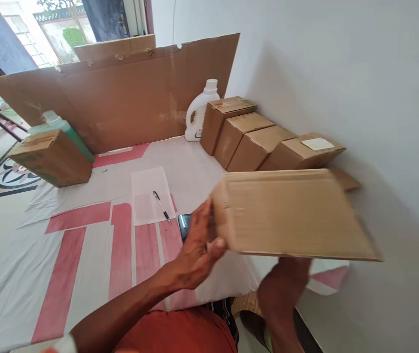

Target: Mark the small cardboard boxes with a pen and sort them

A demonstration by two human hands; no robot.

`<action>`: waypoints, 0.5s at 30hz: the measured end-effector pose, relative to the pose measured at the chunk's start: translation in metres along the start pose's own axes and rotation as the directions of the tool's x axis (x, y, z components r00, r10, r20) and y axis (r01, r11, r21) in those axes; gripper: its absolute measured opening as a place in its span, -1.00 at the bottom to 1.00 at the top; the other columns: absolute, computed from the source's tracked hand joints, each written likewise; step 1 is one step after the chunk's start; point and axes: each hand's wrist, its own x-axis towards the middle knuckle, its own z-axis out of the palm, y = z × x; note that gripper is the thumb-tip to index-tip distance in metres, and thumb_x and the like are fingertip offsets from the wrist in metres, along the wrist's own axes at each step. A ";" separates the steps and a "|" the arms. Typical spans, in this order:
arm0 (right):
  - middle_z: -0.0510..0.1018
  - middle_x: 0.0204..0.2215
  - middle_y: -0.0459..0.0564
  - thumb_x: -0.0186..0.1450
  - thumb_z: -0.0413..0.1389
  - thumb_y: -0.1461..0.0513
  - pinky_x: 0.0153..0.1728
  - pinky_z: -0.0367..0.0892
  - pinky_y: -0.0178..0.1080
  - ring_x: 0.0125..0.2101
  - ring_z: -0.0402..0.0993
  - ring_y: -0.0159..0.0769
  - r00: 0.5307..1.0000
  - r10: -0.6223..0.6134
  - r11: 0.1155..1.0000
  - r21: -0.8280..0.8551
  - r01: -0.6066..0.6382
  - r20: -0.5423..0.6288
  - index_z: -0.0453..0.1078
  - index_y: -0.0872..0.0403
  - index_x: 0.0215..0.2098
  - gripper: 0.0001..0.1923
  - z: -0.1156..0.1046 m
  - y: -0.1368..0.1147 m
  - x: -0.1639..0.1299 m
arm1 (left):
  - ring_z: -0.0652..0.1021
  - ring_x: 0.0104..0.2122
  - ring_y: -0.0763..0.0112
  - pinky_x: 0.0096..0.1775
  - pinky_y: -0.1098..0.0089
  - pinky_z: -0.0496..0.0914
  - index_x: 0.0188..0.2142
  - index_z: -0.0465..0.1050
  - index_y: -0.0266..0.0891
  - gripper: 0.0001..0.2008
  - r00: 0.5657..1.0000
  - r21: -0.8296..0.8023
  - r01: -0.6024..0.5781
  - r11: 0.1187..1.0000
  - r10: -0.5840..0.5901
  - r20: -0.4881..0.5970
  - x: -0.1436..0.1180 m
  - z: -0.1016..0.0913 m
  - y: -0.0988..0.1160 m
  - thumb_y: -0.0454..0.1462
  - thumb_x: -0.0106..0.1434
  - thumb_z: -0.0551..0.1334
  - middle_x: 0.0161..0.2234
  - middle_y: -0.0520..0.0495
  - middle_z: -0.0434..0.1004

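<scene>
A flat brown cardboard box is held up in front of me, blurred by motion. My left hand grips its left end with fingers curled around the edge. My right hand is under the box's lower right side and mostly hidden by it, touching its underside. Beneath my left hand a dark phone lies on the white and pink sheet that covers the table.
A row of several closed cardboard boxes lines the white wall at right. A white jug stands behind them. A pen lies on white paper. Another box and green bottle sit at left before a cardboard sheet.
</scene>
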 end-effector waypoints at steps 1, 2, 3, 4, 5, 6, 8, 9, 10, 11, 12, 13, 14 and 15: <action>0.35 0.28 0.32 0.51 -0.19 -0.10 0.36 0.02 0.41 0.42 0.03 0.24 1.000 -0.027 0.999 0.036 0.027 0.008 0.30 0.08 0.31 -0.37 0.018 -0.012 -0.013 | -0.02 0.52 0.01 0.47 -0.05 -0.01 0.56 -0.26 -0.04 -0.18 0.995 0.029 0.047 0.998 -0.044 -0.084 -0.022 -0.021 -0.002 0.19 0.49 -0.04 0.56 -0.15 -0.18; 0.41 0.24 0.30 0.53 -0.18 -0.07 0.37 0.04 0.36 0.40 0.08 0.19 0.996 -0.053 0.995 0.088 0.047 0.065 0.33 0.09 0.30 -0.40 0.036 -0.024 -0.028 | 0.00 0.52 0.03 0.47 -0.04 0.01 0.56 -0.22 -0.02 -0.21 0.980 0.050 0.126 0.991 -0.117 -0.161 -0.046 -0.039 -0.007 0.19 0.50 -0.06 0.56 -0.12 -0.15; 0.46 0.19 0.26 0.54 -0.16 -0.04 0.37 0.05 0.32 0.37 0.16 0.15 0.986 -0.079 0.988 0.143 0.058 0.143 0.35 0.08 0.29 -0.44 0.053 -0.036 -0.045 | 0.00 0.52 0.00 0.48 -0.05 0.01 0.55 -0.15 -0.04 -0.19 0.958 0.068 0.186 0.980 -0.165 -0.234 -0.072 -0.056 -0.014 0.22 0.47 -0.06 0.56 -0.14 -0.11; 0.49 0.16 0.23 0.55 -0.12 -0.02 0.36 0.07 0.28 0.34 0.23 0.11 0.968 -0.107 0.978 0.200 0.061 0.229 0.35 0.06 0.29 -0.47 0.068 -0.045 -0.061 | 0.00 0.52 -0.02 0.48 -0.06 -0.02 0.54 -0.05 -0.06 -0.18 0.921 0.068 0.240 0.968 -0.206 -0.330 -0.098 -0.069 -0.022 0.25 0.45 -0.05 0.54 -0.16 -0.05; 0.52 0.14 0.20 0.55 -0.09 0.00 0.35 0.11 0.23 0.30 0.29 0.07 0.939 -0.135 0.967 0.247 0.056 0.316 0.36 0.05 0.29 -0.51 0.082 -0.054 -0.076 | 0.00 0.52 -0.03 0.48 -0.06 -0.05 0.52 0.03 -0.07 -0.19 0.870 0.046 0.296 0.954 -0.250 -0.426 -0.124 -0.079 -0.031 0.25 0.45 -0.05 0.53 -0.17 0.00; 0.53 0.13 0.18 0.55 -0.06 0.01 0.32 0.17 0.18 0.25 0.35 0.05 0.907 -0.160 0.957 0.285 0.047 0.390 0.35 0.03 0.30 -0.53 0.093 -0.060 -0.090 | -0.01 0.52 -0.03 0.49 -0.05 -0.09 0.50 0.09 -0.08 -0.19 0.810 0.023 0.346 0.938 -0.286 -0.511 -0.148 -0.086 -0.041 0.26 0.44 -0.06 0.52 -0.18 0.05; 0.53 0.12 0.16 0.56 -0.05 0.03 0.21 0.30 0.07 0.16 0.44 -0.01 0.842 -0.208 0.940 0.338 0.033 0.497 0.34 0.02 0.30 -0.55 0.109 -0.067 -0.108 | -0.03 0.53 -0.03 0.50 -0.05 -0.18 0.47 0.16 -0.11 -0.18 0.713 -0.019 0.406 0.913 -0.330 -0.619 -0.186 -0.093 -0.057 0.28 0.43 -0.05 0.50 -0.20 0.11; 0.54 0.11 0.15 0.56 -0.05 0.04 0.15 0.36 0.02 0.11 0.47 -0.03 0.811 -0.231 0.934 0.355 0.032 0.537 0.34 0.02 0.30 -0.56 0.115 -0.068 -0.113 | -0.02 0.53 -0.03 0.50 -0.04 -0.18 0.46 0.17 -0.12 -0.18 0.685 -0.035 0.415 0.909 -0.338 -0.646 -0.199 -0.094 -0.063 0.28 0.43 -0.05 0.49 -0.20 0.13; 0.54 0.10 0.14 0.56 -0.05 0.05 0.09 0.39 -0.02 0.07 0.49 -0.05 0.785 -0.252 0.930 0.365 0.035 0.566 0.34 0.01 0.29 -0.57 0.119 -0.068 -0.116 | 0.00 0.52 -0.03 0.50 -0.04 -0.16 0.46 0.17 -0.12 -0.19 0.673 -0.044 0.409 0.912 -0.334 -0.660 -0.206 -0.094 -0.067 0.28 0.43 -0.05 0.49 -0.21 0.14; 0.56 0.07 0.13 0.56 -0.04 0.05 0.06 0.41 -0.04 0.04 0.51 -0.06 0.763 -0.271 0.928 0.370 0.045 0.587 0.35 0.01 0.27 -0.59 0.122 -0.067 -0.116 | 0.05 0.51 -0.02 0.50 -0.03 -0.11 0.46 0.17 -0.11 -0.20 0.675 -0.047 0.389 0.920 -0.319 -0.666 -0.210 -0.095 -0.070 0.27 0.44 -0.05 0.48 -0.21 0.15; 0.57 0.05 0.12 0.55 -0.02 0.06 0.04 0.41 -0.05 0.02 0.52 -0.07 0.741 -0.287 0.928 0.368 0.058 0.607 0.36 0.01 0.25 -0.61 0.124 -0.065 -0.114 | 0.11 0.50 -0.02 0.49 -0.02 -0.03 0.46 0.16 -0.10 -0.21 0.682 -0.045 0.361 0.931 -0.297 -0.669 -0.211 -0.096 -0.072 0.26 0.44 -0.04 0.48 -0.22 0.16; 0.57 0.05 0.11 0.55 -0.01 0.06 0.05 0.42 -0.05 0.02 0.52 -0.07 0.717 -0.299 0.930 0.361 0.071 0.629 0.37 0.00 0.23 -0.62 0.125 -0.062 -0.112 | 0.17 0.48 -0.02 0.47 -0.01 0.04 0.46 0.16 -0.09 -0.21 0.686 -0.043 0.334 0.942 -0.274 -0.674 -0.209 -0.098 -0.074 0.26 0.44 -0.04 0.47 -0.22 0.17; 0.57 0.06 0.11 0.55 0.01 0.07 0.07 0.42 -0.04 0.04 0.52 -0.07 0.695 -0.306 0.932 0.352 0.082 0.650 0.38 -0.01 0.23 -0.63 0.125 -0.059 -0.109 | 0.21 0.46 -0.02 0.46 0.00 0.10 0.46 0.16 -0.09 -0.22 0.687 -0.045 0.311 0.949 -0.257 -0.680 -0.205 -0.101 -0.075 0.26 0.44 -0.04 0.46 -0.22 0.19; 0.56 0.09 0.12 0.54 0.02 0.06 0.10 0.41 -0.02 0.08 0.51 -0.05 0.677 -0.310 0.935 0.341 0.091 0.667 0.37 -0.01 0.23 -0.63 0.125 -0.056 -0.106 | 0.24 0.44 -0.02 0.44 0.00 0.14 0.46 0.17 -0.10 -0.21 0.678 -0.052 0.293 0.955 -0.246 -0.693 -0.201 -0.105 -0.078 0.27 0.44 -0.04 0.45 -0.24 0.23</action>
